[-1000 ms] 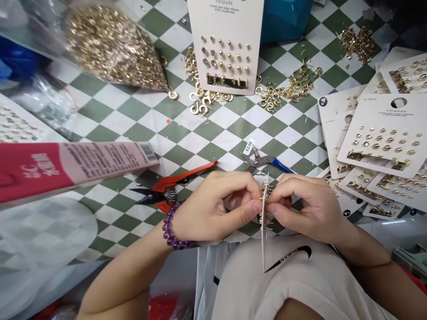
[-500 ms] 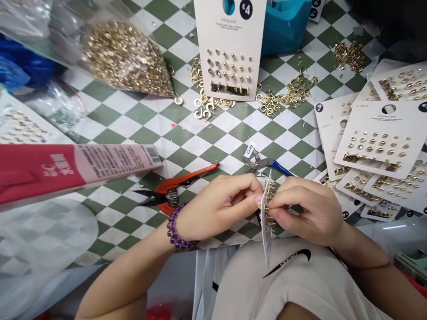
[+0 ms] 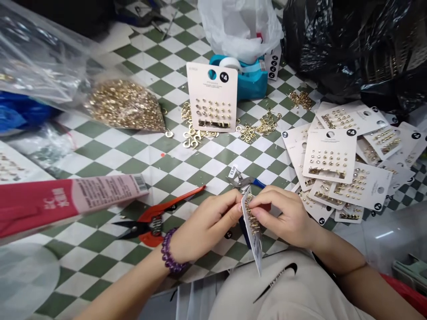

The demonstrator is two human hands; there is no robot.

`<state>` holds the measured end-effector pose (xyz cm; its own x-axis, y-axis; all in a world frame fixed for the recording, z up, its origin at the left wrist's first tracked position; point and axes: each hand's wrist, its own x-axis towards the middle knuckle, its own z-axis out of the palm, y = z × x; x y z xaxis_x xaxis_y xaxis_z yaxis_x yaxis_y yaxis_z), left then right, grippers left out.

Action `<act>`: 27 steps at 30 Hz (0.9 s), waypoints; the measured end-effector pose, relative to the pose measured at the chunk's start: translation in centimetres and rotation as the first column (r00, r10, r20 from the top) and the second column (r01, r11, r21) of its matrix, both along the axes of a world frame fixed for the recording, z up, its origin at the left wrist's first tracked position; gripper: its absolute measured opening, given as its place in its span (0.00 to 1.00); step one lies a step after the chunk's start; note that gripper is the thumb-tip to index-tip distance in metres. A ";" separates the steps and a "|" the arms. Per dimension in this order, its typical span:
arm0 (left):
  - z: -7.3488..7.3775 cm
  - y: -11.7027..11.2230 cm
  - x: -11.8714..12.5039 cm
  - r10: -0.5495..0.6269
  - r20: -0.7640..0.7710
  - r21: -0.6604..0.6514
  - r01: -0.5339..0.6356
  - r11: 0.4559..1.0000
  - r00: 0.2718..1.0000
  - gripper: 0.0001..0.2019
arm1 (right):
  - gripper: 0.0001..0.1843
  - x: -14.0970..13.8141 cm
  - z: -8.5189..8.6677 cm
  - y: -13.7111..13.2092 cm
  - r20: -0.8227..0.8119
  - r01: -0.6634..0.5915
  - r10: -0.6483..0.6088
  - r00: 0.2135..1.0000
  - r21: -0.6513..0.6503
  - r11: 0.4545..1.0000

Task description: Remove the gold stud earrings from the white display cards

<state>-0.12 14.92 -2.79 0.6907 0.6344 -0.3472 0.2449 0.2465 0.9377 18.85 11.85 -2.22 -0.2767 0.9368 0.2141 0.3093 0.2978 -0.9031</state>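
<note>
Both my hands meet low in the middle of the view. My left hand (image 3: 205, 229), with a purple bead bracelet (image 3: 168, 251) on its wrist, and my right hand (image 3: 283, 218) pinch a white earring card (image 3: 255, 242) from either side. The card stands tilted, with gold earrings (image 3: 252, 221) along it. Just above my fingers lie blue-handled pliers (image 3: 242, 182) with a small price tag. Red-handled snips (image 3: 150, 224) rest left of my left hand. Several printed earring cards (image 3: 330, 155) lie overlapped right of my right hand.
The surface is a green and white checkered mat (image 3: 187, 164). A plastic bag of gold pieces (image 3: 125, 106), loose gold hoops (image 3: 195, 133), an upright card (image 3: 212, 97) and a teal tape dispenser (image 3: 247, 80) stand ahead. A pink box (image 3: 66, 200) lies left; a black bag (image 3: 347, 44) sits far right.
The view has tilted up and widened, so the table's far side and bags show and everything sits smaller. The card now leans the other way, its lower end to the right, still held in both hands.
</note>
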 end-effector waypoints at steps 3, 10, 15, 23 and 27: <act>-0.3 -0.3 0.0 0.022 0.038 0.003 -0.022 1.000 0.999 0.17 | 0.05 -0.1 -0.2 0.0 -0.021 0.008 -0.009 1.000 -0.025 1.000; -0.6 -0.4 0.2 0.047 0.028 0.069 -0.049 0.996 0.999 0.18 | 0.10 1.8 2.6 -0.5 0.184 -0.083 0.086 0.979 -0.022 0.996; -0.4 -0.3 0.3 0.046 0.002 0.024 -0.046 0.999 0.999 0.20 | 0.09 8.2 6.3 4.2 0.625 -0.264 -0.046 0.779 0.393 0.881; -0.4 -0.3 0.4 0.058 -0.034 -0.032 -0.059 0.998 0.998 0.23 | 0.18 11.9 3.7 17.0 0.984 -0.278 -0.076 0.160 0.119 0.953; -0.4 -0.3 0.3 0.067 -0.030 -0.058 -0.069 0.996 0.997 0.22 | 0.07 12.4 1.0 18.6 0.991 -0.452 -0.076 0.110 0.118 0.884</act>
